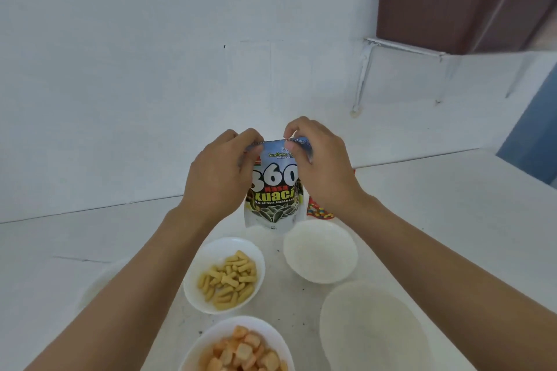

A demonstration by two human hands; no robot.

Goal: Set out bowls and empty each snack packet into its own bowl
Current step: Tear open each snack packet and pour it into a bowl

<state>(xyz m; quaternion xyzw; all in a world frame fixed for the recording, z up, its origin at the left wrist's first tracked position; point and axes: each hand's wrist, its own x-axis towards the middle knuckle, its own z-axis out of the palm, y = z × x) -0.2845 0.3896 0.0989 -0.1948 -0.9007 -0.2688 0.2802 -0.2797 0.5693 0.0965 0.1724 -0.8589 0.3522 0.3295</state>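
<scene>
A silver and blue sunflower-seed packet [274, 193] hangs upright above the table. My left hand [218, 173] pinches its top left corner and my right hand [322, 166] pinches its top right corner. Below it stands an empty white bowl [320, 254]. A second empty white bowl [373, 328] sits nearer me on the right. One white bowl [224, 275] holds yellow stick snacks, and another [238, 346] at the bottom edge holds orange square snacks. A red packet [318, 210] shows partly behind my right wrist.
All of this rests on a white table [437, 208] against a white wall. A brown cabinet on a metal bracket shelf [452, 9] hangs at the upper right. A pale round shape [99, 283], hidden largely by my left forearm, lies at the left.
</scene>
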